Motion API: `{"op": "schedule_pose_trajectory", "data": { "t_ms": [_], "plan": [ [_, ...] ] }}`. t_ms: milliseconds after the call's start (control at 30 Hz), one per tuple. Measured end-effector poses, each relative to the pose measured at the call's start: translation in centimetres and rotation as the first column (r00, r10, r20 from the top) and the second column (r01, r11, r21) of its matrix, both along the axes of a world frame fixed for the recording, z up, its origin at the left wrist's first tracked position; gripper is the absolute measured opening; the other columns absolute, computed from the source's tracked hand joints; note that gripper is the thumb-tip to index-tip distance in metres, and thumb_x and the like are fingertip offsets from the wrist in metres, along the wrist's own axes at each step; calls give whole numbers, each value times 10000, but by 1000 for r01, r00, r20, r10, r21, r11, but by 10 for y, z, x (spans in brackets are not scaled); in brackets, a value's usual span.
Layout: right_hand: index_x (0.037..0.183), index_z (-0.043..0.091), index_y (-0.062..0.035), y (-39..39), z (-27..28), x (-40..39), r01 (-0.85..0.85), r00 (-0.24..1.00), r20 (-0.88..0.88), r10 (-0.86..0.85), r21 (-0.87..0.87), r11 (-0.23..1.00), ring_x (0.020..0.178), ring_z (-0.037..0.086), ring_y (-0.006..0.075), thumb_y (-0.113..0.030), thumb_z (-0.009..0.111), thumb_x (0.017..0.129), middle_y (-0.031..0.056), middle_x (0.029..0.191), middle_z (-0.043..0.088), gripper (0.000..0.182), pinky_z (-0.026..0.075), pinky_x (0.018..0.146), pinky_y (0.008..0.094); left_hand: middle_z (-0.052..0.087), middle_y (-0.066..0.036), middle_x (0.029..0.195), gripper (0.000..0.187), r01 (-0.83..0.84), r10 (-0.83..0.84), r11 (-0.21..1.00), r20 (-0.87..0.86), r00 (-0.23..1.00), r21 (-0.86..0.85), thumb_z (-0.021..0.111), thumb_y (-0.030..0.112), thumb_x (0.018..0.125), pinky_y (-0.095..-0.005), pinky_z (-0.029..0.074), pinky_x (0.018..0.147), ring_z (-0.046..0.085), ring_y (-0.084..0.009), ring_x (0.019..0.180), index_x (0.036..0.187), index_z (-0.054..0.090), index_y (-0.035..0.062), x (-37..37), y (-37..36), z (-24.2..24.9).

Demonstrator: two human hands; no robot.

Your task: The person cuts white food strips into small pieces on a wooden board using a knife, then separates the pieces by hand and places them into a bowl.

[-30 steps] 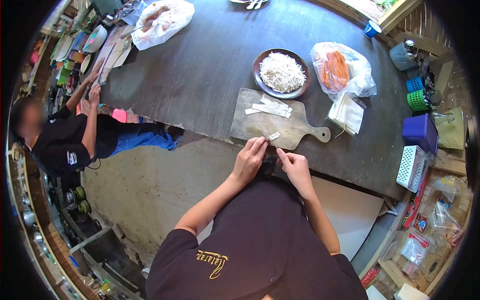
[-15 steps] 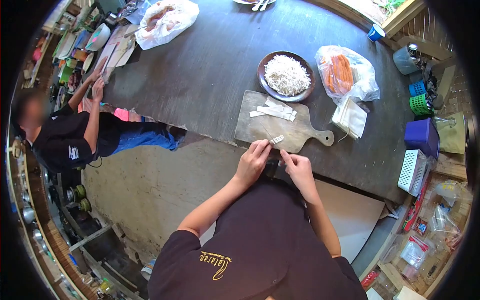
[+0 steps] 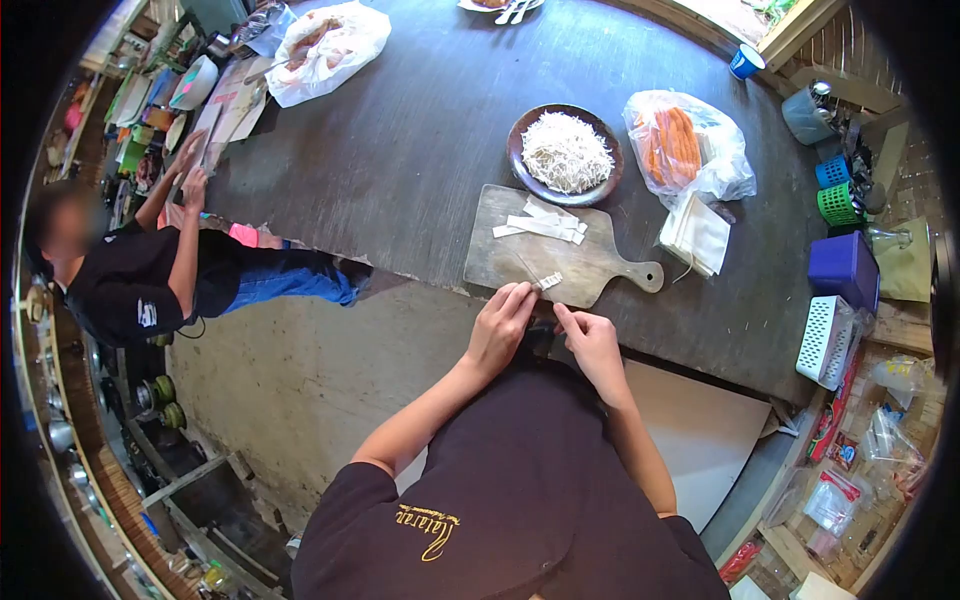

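A wooden cutting board (image 3: 604, 268) with a handle lies at the table's near edge. White flat strips (image 3: 545, 223) rest on its upper part, and small cut pieces (image 3: 549, 281) sit near its lower edge. My left hand (image 3: 502, 320) is closed at that lower edge, its fingertips pinched beside the pieces on something too small to make out. Just right of it, my right hand (image 3: 590, 338) is closed, thumb and forefinger together below the board; what they hold is hidden. Behind the board stands a dark bowl (image 3: 514, 150) heaped with thin white shreds (image 3: 566, 152).
A plastic bag with orange strips (image 3: 672, 147) and a stack of white sheets (image 3: 695, 236) lie right of the board. Another white bag (image 3: 345, 60) is at the back left. A co-worker (image 3: 130, 270) stands at the left. Baskets and a purple box (image 3: 842, 268) line the right side.
The view has shifted slightly. Both my hands keep nearly the same place at the board's edge. The co-worker's hands have moved slightly at the far left.
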State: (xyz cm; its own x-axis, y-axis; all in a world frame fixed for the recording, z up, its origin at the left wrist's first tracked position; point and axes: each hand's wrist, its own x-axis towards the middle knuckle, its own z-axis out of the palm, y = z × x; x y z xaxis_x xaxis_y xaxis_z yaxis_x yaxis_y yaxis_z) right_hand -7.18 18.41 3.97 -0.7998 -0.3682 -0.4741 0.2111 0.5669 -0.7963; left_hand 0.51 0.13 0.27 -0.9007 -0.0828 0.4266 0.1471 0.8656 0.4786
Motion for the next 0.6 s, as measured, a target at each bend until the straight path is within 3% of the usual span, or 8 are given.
{"op": "schedule_pose_trajectory", "data": {
  "t_ms": [167,467,567,600],
  "plan": [
    [844,794,5,15,2,13,35,998,60,-36,14,999,573,591,126,-524,697,1045,57,606,634,574,453,591,329,655,-140,1231,330,20,-20,999,16,1000,-25,737,-25,844,-431,576,979,665,-336,1165,1171,722,-66,1,-2,-1],
    [853,790,10,-9,-4,-5,-23,999,-23,23,-19,1000,574,624,199,-562,664,1047,98,598,619,617,483,616,369,661,-138,1210,286,-14,14,1000,-4,1000,-5,749,-23,878,-428,581,963,671,-334,1142,1161,729,-60,-1,2,4],
    [855,794,3,4,1,-1,-22,1000,-13,22,0,1000,579,628,200,-563,671,1042,101,592,613,609,485,619,365,662,-136,1210,279,-15,15,1000,3,1000,-4,751,-21,884,-429,581,962,671,-333,1142,1159,731,-57,-4,1,1],
    [832,776,10,7,4,3,-14,1000,-7,14,-7,1000,570,579,155,-524,683,1051,64,586,584,585,448,589,339,662,-135,1211,276,-13,13,1000,14,1000,-3,751,-20,886,-429,581,962,671,-333,1143,1159,731,-55,-1,1,1]
  ]
}}
